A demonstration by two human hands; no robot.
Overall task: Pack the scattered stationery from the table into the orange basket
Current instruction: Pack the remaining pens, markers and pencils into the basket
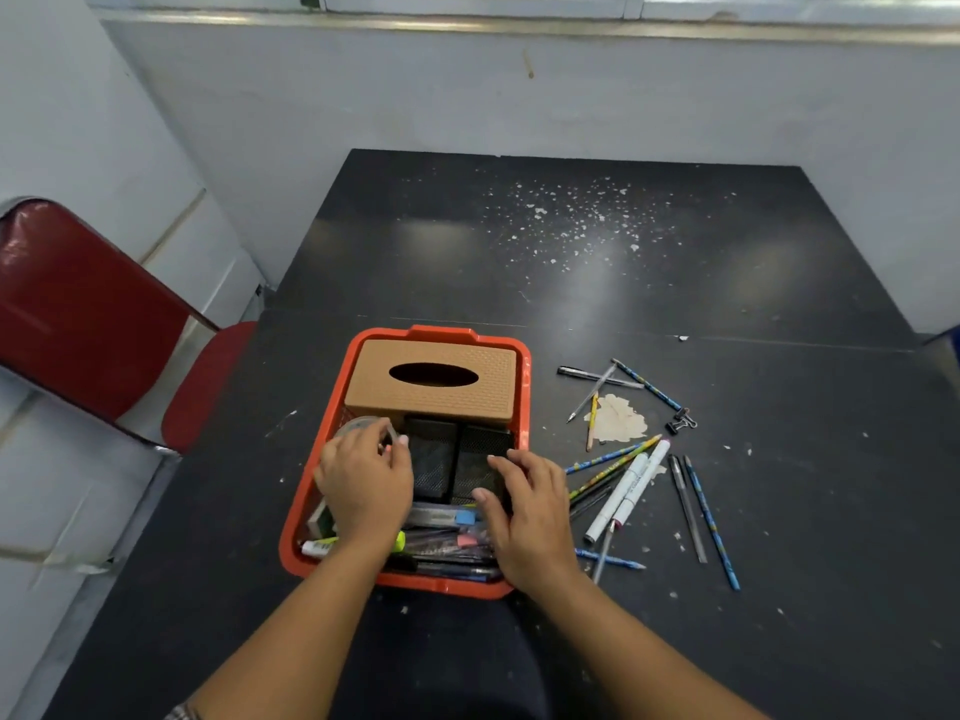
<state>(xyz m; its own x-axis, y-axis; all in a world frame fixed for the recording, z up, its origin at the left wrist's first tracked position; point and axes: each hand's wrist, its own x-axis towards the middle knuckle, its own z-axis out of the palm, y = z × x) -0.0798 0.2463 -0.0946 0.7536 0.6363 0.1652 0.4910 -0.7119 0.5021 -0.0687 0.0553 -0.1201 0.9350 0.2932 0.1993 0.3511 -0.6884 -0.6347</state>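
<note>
Fingers (387, 449) inside crowded orange basket (524, 379)

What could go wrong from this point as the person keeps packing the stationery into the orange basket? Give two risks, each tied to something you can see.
1. The orange basket already holds a tissue box and a black mesh organiser, so the long pencils still on the table may not lie flat and could stick out.
2. The small binder clips lie apart from the pile and are dark against the dark table, so they might be overlooked.
</note>
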